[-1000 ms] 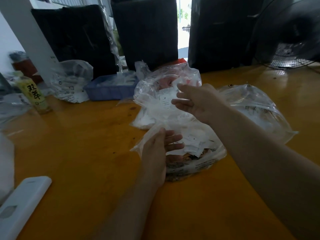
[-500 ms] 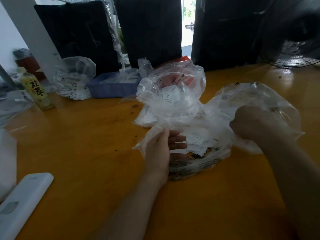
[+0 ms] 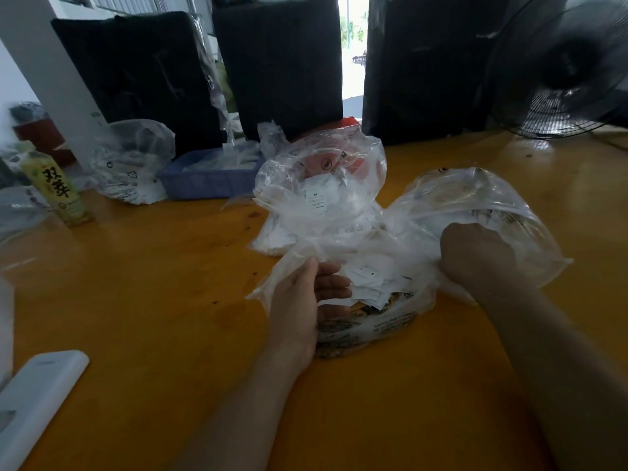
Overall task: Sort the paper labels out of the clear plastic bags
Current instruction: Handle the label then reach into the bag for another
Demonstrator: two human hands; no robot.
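The left hand (image 3: pixel 299 300) is held at the open mouth of a clear plastic bag (image 3: pixel 384 321) lying on the orange desk (image 3: pixel 153 300); the edge of the film is pinched between thumb and fingers, and the fingertips are laid against the loose paper labels (image 3: pixel 368 282) heaped inside. The right hand (image 3: pixel 477 254) is closed into a fist, with a fold of crumpled clear plastic gathered in it at the right side of the same heap. Dark print is seen along the lower part of the near bag.

Just behind the hands, a second clear bag (image 3: pixel 319 185) is puffed up, with white labels visible through it, one marked with an M. A third clear bag (image 3: pixel 489 198) is bulged out to the right, behind the right fist.

Farther back on the left, a blue tray (image 3: pixel 204 180) filled with pale items is set on the desk, and another filled plastic bag (image 3: pixel 132 164) is placed beside it. A green drink bottle (image 3: pixel 56 188) is stood upright near the left edge. A flat white object (image 3: pixel 40 399) is laid at the near left corner. Dark chair backs (image 3: pixel 278 59) are lined up behind the desk, and a fan (image 3: pixel 571 73) is seen at the far right.
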